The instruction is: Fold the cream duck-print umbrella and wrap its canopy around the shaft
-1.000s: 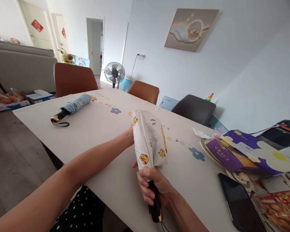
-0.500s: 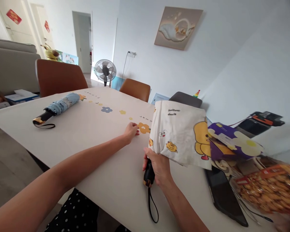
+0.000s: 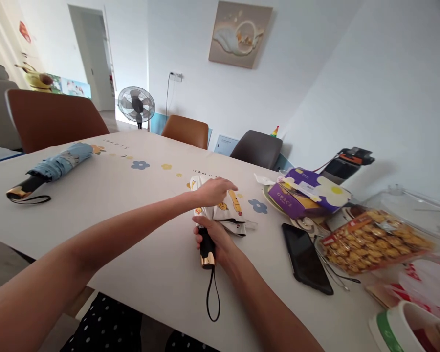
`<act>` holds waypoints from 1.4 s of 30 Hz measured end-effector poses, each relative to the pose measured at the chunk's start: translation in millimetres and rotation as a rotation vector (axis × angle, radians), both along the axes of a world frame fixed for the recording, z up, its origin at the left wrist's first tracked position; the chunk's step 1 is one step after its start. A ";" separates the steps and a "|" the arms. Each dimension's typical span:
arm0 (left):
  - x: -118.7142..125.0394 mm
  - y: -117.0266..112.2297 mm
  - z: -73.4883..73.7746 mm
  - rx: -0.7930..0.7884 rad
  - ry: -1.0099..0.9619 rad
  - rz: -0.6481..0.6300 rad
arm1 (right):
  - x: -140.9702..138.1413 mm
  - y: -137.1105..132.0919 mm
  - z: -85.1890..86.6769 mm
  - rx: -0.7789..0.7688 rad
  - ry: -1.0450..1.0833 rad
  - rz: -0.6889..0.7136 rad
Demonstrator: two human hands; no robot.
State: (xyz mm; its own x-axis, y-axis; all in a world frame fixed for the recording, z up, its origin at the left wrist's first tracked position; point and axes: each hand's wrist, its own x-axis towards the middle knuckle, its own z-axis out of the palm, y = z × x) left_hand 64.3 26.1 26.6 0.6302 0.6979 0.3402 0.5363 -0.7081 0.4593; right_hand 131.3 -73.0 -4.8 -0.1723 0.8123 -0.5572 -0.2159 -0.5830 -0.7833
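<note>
A white folding umbrella [image 3: 238, 203] with yellow duck prints lies low over the table, its fabric partly gathered and a loose flap sticking out to the right. My right hand [image 3: 214, 237] is closed around the top of its black handle, just under the fabric. The handle ends in a gold cap with a black wrist strap [image 3: 213, 298] hanging from it. Across the top of the fabric lies my left hand [image 3: 216, 191], curled over it; most of its fingers are hidden. A blue folded umbrella [image 3: 64, 161] with a black and gold handle rests on the left of the table.
On the right are a black phone [image 3: 307, 258], cables, a purple box [image 3: 293, 198], a dark bottle [image 3: 342, 166], a bag of round snacks [image 3: 374, 239] and a white-and-green cup [image 3: 386, 327]. Chairs [image 3: 58, 120] and a fan [image 3: 136, 105] stand beyond the table [image 3: 139, 254].
My left hand has moved from the tabletop right onto the duck-print fabric. The fabric, spread wide before, is now lower and narrower. The view has turned right.
</note>
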 end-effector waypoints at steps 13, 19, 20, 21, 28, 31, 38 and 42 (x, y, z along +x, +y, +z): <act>47.2 13.9 19.7 0.133 0.640 -0.215 | 7.3 0.9 -17.2 0.128 0.126 0.095; 34.9 13.7 25.3 0.209 0.322 -0.161 | 5.9 3.0 -16.5 0.110 0.108 0.072; 29.9 12.2 27.4 0.206 0.217 -0.126 | 5.7 3.4 -16.5 0.102 0.109 0.065; 23.4 9.9 29.6 0.204 0.125 -0.091 | 5.5 3.8 -16.3 0.094 0.110 0.058; -54.3 -18.2 18.9 0.152 -0.383 0.092 | 1.7 3.3 -8.0 0.020 0.094 0.014; -79.9 -29.0 0.9 0.243 -0.282 0.006 | 0.4 3.0 -6.0 0.009 0.102 0.001; -93.0 -27.0 -18.7 -0.202 -0.966 0.327 | -0.6 5.0 -5.8 0.000 0.097 -0.003; -101.0 -21.2 -24.6 -0.509 -1.096 0.429 | 1.7 4.2 -3.3 0.005 0.130 0.000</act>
